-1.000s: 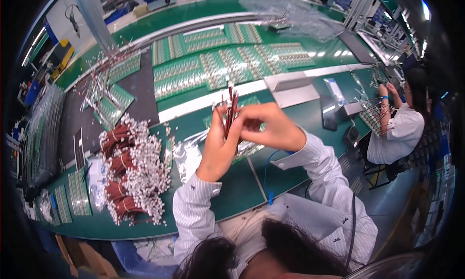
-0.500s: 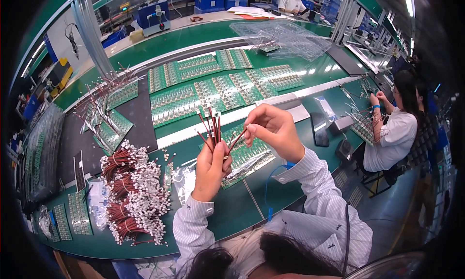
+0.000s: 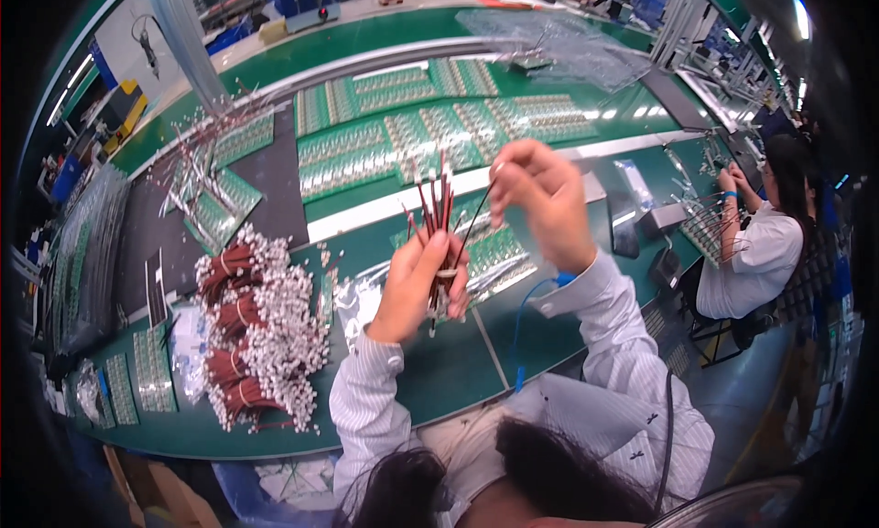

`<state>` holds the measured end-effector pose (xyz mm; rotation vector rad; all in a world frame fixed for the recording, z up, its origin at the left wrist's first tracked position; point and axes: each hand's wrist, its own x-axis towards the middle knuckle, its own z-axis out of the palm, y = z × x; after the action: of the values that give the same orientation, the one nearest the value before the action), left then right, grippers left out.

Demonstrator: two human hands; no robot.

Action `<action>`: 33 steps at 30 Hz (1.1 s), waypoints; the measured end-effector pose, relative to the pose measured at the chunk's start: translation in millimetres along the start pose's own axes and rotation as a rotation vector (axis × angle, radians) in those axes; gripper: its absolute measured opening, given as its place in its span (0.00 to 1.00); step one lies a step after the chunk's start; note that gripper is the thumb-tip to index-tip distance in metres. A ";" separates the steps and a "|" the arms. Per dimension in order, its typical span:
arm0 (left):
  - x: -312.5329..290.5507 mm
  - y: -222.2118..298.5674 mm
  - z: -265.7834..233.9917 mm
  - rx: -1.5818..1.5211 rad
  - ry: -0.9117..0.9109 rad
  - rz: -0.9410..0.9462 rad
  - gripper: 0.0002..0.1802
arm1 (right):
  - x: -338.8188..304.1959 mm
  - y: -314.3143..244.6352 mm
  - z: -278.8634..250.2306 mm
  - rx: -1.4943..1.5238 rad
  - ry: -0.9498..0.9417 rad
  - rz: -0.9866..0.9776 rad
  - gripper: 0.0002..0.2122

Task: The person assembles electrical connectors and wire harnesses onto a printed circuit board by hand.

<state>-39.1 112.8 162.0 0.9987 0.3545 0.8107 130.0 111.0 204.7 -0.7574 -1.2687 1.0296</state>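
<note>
My left hand (image 3: 412,288) is closed around a bundle of dark red wires (image 3: 438,207) with small white connectors at their ends. A pale band (image 3: 446,273) circles the bundle by the fingers. Up and to the right, my right hand (image 3: 549,207) pinches the tip of one thin dark wire (image 3: 477,214), which slants down to the bundle. Beneath the hands lies a green circuit board panel (image 3: 502,253), partly hidden by them. Left of my left forearm sits a pile of banded red wire bundles (image 3: 240,315) with many white connectors.
Rows of green circuit boards (image 3: 343,162) lie across the bench. Boards with wires attached (image 3: 220,207) rest on a black mat at left. Clear plastic trays (image 3: 558,47) are at the back. A dark phone-like slab (image 3: 623,233) lies at right, near a seated co-worker (image 3: 760,244).
My right hand has risen away from my left, with the pinched wire now stretched straighter. My left hand has turned, showing the bundle's band and lower ends. The whole view has shifted slightly.
</note>
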 end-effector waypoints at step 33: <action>3.5 11.6 -5.0 -0.191 -0.226 -0.090 0.18 | 7.4 5.7 7.0 0.309 -0.037 0.254 0.12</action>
<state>-44.9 121.7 169.7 0.8787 0.1244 0.6305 122.0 119.3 203.6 -0.6722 -1.0280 1.4144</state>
